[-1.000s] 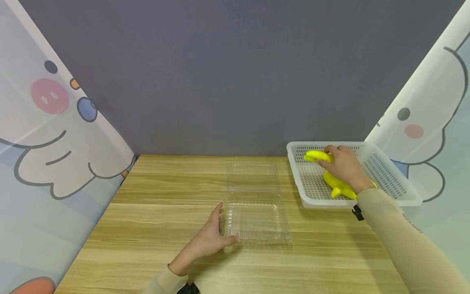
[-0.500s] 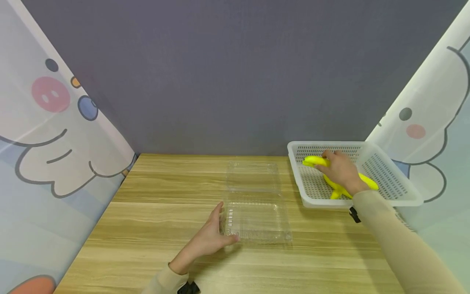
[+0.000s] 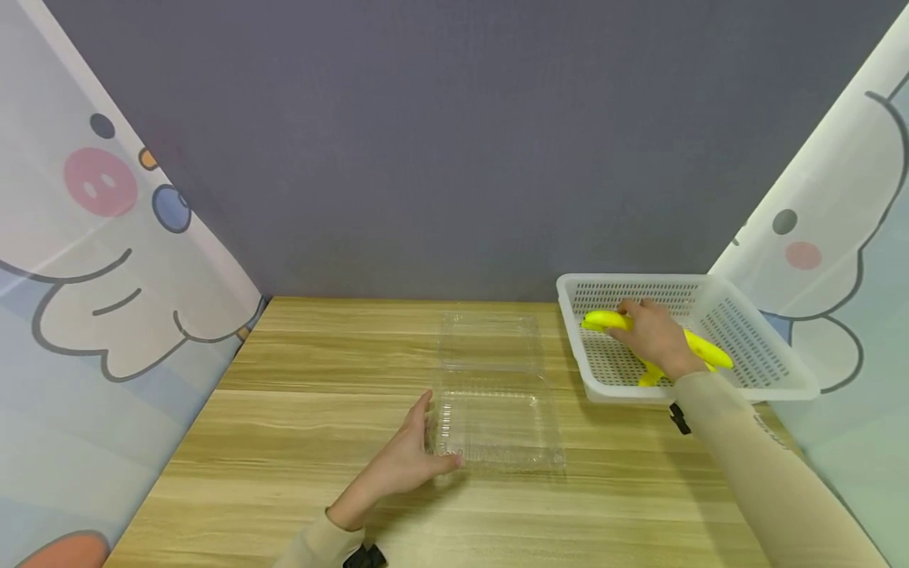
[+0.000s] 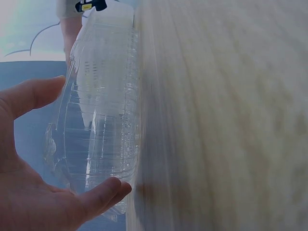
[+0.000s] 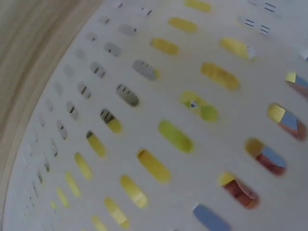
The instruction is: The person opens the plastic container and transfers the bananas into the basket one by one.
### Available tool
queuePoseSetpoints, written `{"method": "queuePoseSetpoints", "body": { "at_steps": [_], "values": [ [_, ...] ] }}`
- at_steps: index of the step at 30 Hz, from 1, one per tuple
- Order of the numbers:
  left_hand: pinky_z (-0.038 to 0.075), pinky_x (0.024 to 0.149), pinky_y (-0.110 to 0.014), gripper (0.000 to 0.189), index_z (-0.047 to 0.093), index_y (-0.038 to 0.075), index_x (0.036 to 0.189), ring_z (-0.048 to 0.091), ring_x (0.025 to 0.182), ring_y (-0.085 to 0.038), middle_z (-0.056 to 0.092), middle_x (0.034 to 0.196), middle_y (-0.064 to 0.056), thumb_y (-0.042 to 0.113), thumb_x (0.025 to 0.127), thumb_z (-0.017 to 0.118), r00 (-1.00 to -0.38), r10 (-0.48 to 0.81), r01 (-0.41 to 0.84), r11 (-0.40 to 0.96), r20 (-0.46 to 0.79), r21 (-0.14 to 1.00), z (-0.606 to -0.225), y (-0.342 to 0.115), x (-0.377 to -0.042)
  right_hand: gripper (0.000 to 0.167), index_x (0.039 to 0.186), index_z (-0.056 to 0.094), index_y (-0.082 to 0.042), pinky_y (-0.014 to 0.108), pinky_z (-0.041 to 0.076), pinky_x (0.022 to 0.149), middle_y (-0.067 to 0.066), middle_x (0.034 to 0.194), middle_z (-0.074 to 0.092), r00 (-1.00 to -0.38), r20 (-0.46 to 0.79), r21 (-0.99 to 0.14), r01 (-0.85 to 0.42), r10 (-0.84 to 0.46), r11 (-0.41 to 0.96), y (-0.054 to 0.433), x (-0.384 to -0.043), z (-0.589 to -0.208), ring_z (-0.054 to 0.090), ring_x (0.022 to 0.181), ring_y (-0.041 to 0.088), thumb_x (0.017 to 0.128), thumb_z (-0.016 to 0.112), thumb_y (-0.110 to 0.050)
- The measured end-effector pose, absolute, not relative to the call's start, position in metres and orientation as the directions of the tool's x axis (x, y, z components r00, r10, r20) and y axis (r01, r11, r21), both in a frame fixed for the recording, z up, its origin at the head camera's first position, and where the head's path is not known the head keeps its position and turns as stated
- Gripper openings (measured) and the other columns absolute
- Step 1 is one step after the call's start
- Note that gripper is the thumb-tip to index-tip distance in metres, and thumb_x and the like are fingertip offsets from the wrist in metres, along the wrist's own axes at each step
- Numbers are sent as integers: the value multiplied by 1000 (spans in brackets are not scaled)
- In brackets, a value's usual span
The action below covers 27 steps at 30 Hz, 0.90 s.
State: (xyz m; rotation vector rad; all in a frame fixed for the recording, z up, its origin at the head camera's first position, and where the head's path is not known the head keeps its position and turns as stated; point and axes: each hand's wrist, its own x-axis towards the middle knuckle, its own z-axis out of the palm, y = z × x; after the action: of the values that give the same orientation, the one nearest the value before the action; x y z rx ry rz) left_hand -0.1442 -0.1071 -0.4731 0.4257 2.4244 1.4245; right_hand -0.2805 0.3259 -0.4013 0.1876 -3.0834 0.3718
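Note:
In the head view, my left hand (image 3: pixel 405 461) rests with spread thumb and fingers around the near left corner of a clear plastic clamshell box (image 3: pixel 497 426), which lies with its lid laid back. The left wrist view shows the box (image 4: pixel 103 101) between thumb and fingers, which are not closed tightly on it. My right hand (image 3: pixel 656 339) reaches into a white plastic basket and grips a yellow banana (image 3: pixel 604 319) from above. Under that hand lie more bananas (image 3: pixel 708 349), partly hidden. In the right wrist view, yellow patches show through the slots of the basket wall (image 5: pixel 159 101).
The white slotted basket (image 3: pixel 589 383) stands at the back right of the wooden table (image 3: pixel 319 379), against the grey back panel (image 3: pixel 454 158). Printed cartoon panels (image 3: pixel 92 276) flank the table on both sides.
My right hand has moved slightly left and lower in the basket, the gripped banana dropping with it. More of the bananas shows to the right of the wrist. My left hand and the box stay put.

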Motion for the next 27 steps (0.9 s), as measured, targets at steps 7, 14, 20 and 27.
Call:
{"method": "queuePoseSetpoints", "body": {
  "at_steps": [7, 14, 20, 27],
  "values": [
    [42, 105, -66, 123, -3, 3, 162, 31, 140, -57, 12, 164, -30, 39, 82, 84, -913, 394, 102, 465, -102, 879, -474, -107, -144, 48, 131, 54, 4, 67, 47, 87, 33, 124, 54, -994, -50, -261, -78, -94, 962, 326, -281, -404, 49, 113, 49, 96, 68, -25],
    [41, 105, -65, 123, -3, 4, 162, 32, 141, -57, 13, 165, -27, 39, 82, 84, -917, 384, 96, 467, -105, 879, -475, -106, -144, 48, 132, 53, 7, 56, 52, 78, 34, 122, 57, -994, -33, -275, -91, -104, 957, 327, -280, -400, 57, 101, 41, 98, 65, -24],
    [41, 106, -65, 123, -2, 5, 162, 32, 140, -57, 13, 165, -27, 39, 82, 84, -919, 380, 92, 468, -106, 879, -476, -107, -144, 47, 132, 55, 7, 60, 52, 84, 33, 121, 58, -996, 9, -271, -93, -94, 958, 322, -276, -388, 57, 105, 44, 98, 63, -25],
    [43, 105, -64, 122, -3, 5, 162, 32, 140, -57, 13, 165, -27, 37, 83, 84, -920, 378, 91, 465, -105, 881, -477, -107, -145, 45, 130, 57, 5, 62, 50, 85, 31, 120, 58, -993, 63, -285, -113, -98, 952, 316, -267, -374, 55, 108, 46, 99, 62, -27]
  ]
}}
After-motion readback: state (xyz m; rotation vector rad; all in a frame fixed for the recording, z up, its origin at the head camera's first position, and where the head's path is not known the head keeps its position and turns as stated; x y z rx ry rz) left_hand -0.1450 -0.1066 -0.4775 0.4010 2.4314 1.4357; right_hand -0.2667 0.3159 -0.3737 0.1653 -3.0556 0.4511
